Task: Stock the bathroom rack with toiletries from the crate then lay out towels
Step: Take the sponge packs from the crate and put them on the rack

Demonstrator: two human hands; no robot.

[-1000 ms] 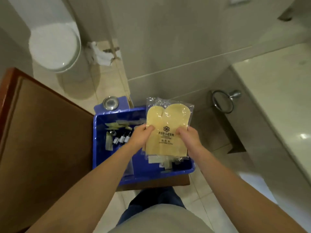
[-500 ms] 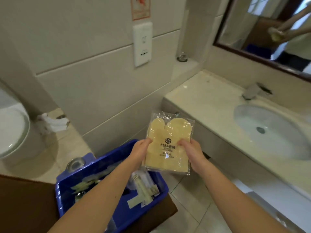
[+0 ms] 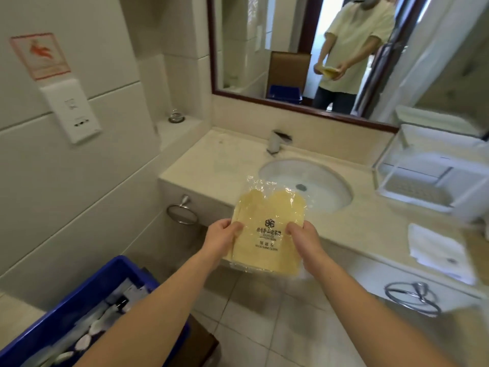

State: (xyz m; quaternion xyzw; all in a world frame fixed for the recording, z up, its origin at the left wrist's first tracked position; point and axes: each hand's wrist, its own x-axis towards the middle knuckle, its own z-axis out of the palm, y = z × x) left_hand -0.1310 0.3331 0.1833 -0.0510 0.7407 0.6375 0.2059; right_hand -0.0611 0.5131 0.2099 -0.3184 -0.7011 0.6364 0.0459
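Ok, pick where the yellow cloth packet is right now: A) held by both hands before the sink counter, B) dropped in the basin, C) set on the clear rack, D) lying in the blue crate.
A: the left hand and right hand each pinch a side of the yellow cloth packet, in the air short of the counter.

Tiled walls [image 3: 66, 194], marble counter [image 3: 219, 160], framed mirror [image 3: 291, 49]
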